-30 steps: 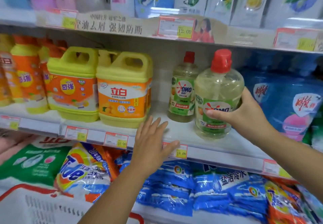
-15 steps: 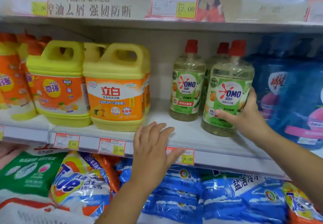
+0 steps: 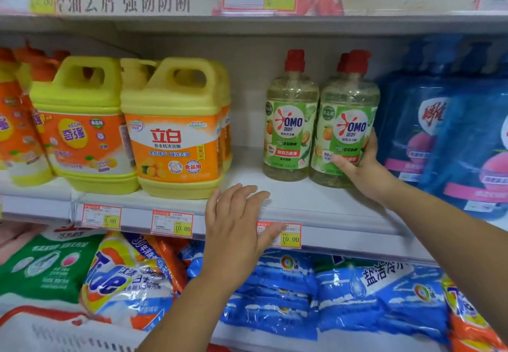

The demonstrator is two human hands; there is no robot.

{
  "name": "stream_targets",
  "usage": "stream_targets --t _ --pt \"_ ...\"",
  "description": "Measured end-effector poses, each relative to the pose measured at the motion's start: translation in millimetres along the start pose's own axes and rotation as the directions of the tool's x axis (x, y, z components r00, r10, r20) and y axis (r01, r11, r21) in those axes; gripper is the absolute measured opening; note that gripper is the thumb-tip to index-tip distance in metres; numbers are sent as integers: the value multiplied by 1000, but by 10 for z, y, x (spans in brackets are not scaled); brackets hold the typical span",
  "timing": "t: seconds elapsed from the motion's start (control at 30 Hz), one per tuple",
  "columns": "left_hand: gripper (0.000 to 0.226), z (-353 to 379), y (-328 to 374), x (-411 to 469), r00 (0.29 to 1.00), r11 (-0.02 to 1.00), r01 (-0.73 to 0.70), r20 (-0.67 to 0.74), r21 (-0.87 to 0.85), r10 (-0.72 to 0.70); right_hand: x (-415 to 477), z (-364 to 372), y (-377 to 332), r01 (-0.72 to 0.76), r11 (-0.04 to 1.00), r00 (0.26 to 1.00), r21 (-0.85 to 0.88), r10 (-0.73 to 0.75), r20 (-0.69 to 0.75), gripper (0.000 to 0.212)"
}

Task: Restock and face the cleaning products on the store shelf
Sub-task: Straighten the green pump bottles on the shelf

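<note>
The right hand is gripping an OMO bottle (upright, beside its twin) on the shelf; the left hand is hovering, fingers spread.

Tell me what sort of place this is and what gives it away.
Most likely a supermarket aisle of cleaning products: price tags clipped along the shelf edge, yellow detergent jugs lined up beside OMO bottles, and washing-powder bags stacked on the shelf below.

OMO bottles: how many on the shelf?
3: the left bottle, the bottle beside it gripped by the right hand, and a third bottle behind that, only its cap showing. More may be hidden.
</note>
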State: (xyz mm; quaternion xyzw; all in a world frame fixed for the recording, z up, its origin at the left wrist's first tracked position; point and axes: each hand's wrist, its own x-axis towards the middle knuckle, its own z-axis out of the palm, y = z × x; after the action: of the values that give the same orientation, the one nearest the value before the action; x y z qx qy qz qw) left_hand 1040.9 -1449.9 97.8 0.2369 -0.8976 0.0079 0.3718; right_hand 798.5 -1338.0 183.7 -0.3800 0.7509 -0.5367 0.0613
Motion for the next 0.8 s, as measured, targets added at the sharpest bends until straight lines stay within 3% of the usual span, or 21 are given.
stream_targets --t 0.13,0.2,0.27,0.33,0.4,0.5,0.6,0.7,0.8 --pt "66 -51 9 17 998 1000 10 63 24 -12 25 -21 -63 -113 979 994 -173 109 -31 93" --pt "71 -102 -3 13 997 1000 8 77 22 -10 -155 -69 -160 -7 981 991 -196 -19 -131 71" --pt "72 -146 6 -45 997 1000 -16 70 3 16 -540 -133 -260 198 972 953 -124 -220 -206 49" --pt "67 -170 82 -240 994 996 -77 80 -35 80 -1063 -202 -278 325 945 924 -29 -324 -204 36" --pt "61 -136 196 -560 975 980 -180 113 -89 189 -1561 -290 -154 342 937 935 67 -333 -122 32" --pt "58 -26 311 -1121 917 949 -255 265 -184 298 -2086 -445 294 193 974 979 116 -200 50 30" --pt "63 87 232 -1588 849 946 -194 438 -261 295 -2489 -654 871 -24 998 966 -50 36 257 36" --pt "68 184 75 -1926 787 955 -160 552 -250 277 -2912 -857 1379 -286 944 851 -167 330 408 82" --pt "66 236 -19 -2076 741 963 -179 617 -200 265 -3295 -912 1786 -355 897 744 -262 441 501 110"
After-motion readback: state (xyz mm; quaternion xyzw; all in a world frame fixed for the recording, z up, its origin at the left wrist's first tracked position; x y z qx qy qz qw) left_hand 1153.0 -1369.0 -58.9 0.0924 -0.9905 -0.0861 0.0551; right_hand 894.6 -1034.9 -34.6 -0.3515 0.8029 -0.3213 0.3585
